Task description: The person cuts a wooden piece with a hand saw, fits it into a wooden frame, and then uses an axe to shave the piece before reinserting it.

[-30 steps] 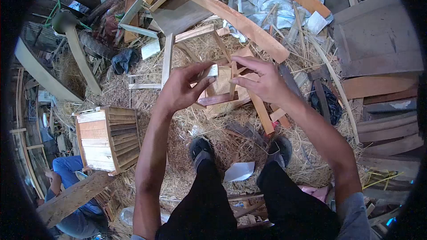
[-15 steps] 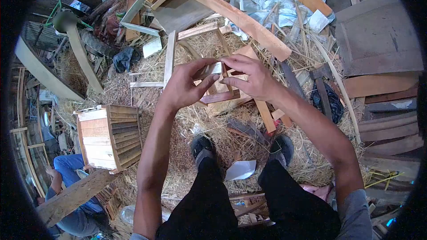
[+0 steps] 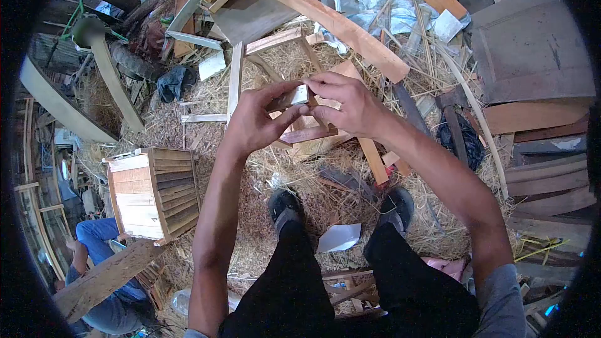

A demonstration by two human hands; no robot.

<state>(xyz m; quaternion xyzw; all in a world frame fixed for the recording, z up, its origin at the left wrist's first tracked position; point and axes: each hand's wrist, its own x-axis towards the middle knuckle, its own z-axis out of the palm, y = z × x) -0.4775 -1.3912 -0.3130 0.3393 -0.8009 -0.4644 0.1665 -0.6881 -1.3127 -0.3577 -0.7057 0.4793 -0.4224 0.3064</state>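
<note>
A short wooden piece [image 3: 298,96] with a pale, flat end face is held up in front of me. My left hand [image 3: 255,116] closes on it, thumb below and fingers above. From the other side, my right hand [image 3: 348,105] pinches the same piece at its end with fingertips and thumb. Behind and below both hands stands a wooden frame [image 3: 236,78] of slim bars, with a reddish lower crossbar [image 3: 308,135]. The hands hide whether the held piece is joined to this frame.
Straw and shavings cover the ground [image 3: 250,238]. A slatted wooden crate [image 3: 134,194] stands at left, near a seated person in blue jeans [image 3: 97,241]. A long curved plank [image 3: 338,28] lies beyond the frame. Stacked boards [image 3: 551,175] line the right side. White paper [image 3: 340,238] lies between my shoes.
The pale end of the wooden piece has tilted and shifted slightly left, and my right fingers have closed in around it. The surroundings stay as they were.
</note>
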